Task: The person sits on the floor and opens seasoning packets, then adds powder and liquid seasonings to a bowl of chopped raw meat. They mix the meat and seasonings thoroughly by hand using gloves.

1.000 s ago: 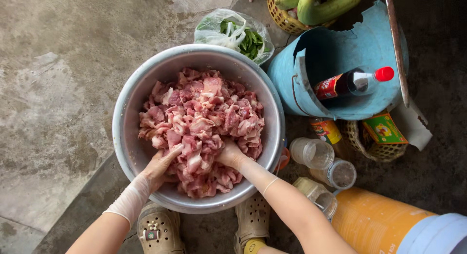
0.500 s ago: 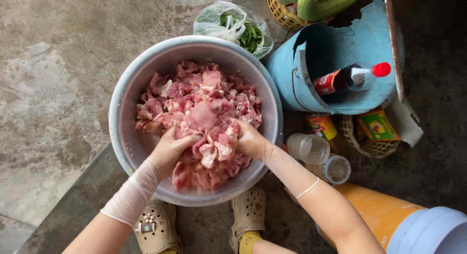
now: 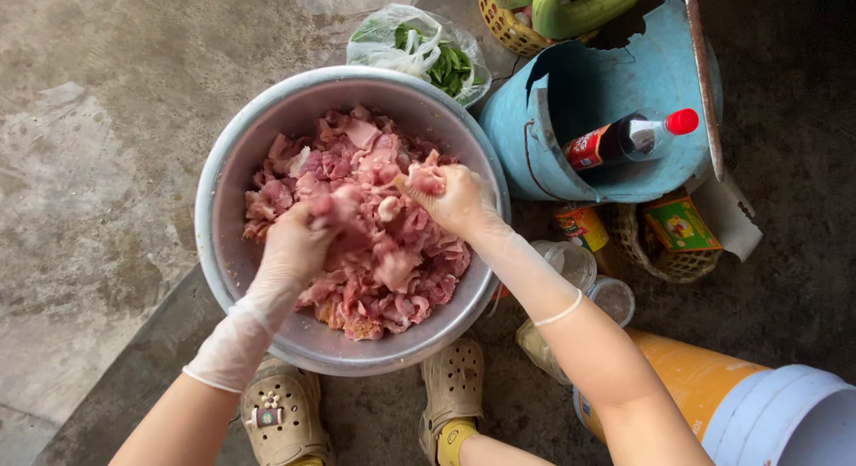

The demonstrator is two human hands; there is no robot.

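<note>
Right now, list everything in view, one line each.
metal bowl: one, silver, centre, on the ground
raw meat pieces: many, pink, filling the bowl
plastic bag of greens: one, clear with green leaves, above the bowl
blue bucket: one, broken rim, right of the bowl
sauce bottle: one, dark, red cap, lying in the bucket
woven basket: one, yellow, top, holding green fruit
clear jars: several, beside the bowl's right edge
clogs: two, beige, below the bowl
left hand: gloved, grip closed on meat
right hand: gloved, grip closed on meat
</note>
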